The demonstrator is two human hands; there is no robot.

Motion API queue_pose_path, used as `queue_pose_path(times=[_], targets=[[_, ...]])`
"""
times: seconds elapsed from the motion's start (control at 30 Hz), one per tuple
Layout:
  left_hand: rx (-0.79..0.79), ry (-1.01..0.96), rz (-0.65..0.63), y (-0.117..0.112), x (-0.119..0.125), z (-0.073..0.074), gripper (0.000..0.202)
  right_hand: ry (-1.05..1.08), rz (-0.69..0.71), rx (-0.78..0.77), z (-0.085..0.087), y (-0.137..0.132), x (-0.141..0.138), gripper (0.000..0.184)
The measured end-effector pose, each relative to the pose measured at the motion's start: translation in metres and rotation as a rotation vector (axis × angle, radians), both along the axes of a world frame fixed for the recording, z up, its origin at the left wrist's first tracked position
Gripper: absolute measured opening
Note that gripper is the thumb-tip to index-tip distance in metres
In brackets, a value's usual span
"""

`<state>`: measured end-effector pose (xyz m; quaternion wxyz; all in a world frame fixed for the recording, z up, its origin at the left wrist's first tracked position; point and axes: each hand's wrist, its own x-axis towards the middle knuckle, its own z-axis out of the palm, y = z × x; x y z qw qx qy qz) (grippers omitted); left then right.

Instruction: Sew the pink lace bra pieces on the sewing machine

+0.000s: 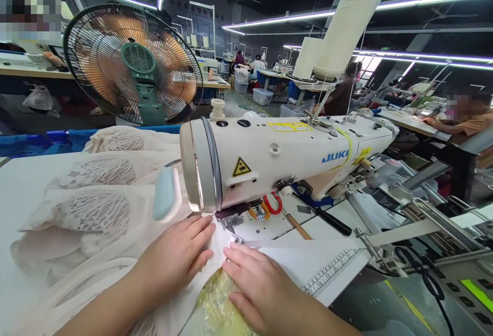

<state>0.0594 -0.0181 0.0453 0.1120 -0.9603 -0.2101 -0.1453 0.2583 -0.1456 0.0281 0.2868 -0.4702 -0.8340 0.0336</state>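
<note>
While our left hand (175,248) and right hand (262,279) rest, fingers together, we should press lightly. Smooth white fabric (219,238) helps

Your white sewing table (31,174) carries a JUKI sewing machine (262,156). Left side: pale lace fabric (103,212), bunched, spread toward your edge. Under and beside the machine arm, you've got a red curved piece (280,204), a wooden-handled tool (298,226), a black-handled tool (333,221). Ruler markings (331,273) on your right.
</note>
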Motion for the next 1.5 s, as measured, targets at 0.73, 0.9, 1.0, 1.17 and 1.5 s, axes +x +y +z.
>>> queue_pose_path(times=[0.73,0.9,1.0,1.17,1.5], targets=[[0.124,-0.209,-0.154,-0.041,-0.003,-0.007,0.043,0.086,-0.077,0.109,-0.001,-0.001,-0.005,0.030],[0.102,-0.208,-0.188,-0.026,-0.008,-0.006,0.043,0.079,-0.098,0.110,0.002,0.001,-0.005,0.027],[0.072,-0.138,-0.220,-0.023,-0.010,-0.001,0.041,0.066,-0.105,0.082,0.004,0.001,-0.004,0.026],[0.028,-0.102,-0.279,-0.019,-0.009,0.009,0.036,0.066,-0.108,0.053,0.004,0.000,-0.003,0.024],[0.082,0.025,-0.337,0.001,-0.009,0.014,0.036,0.090,-0.098,0.000,0.005,0.000,0.000,0.022]])
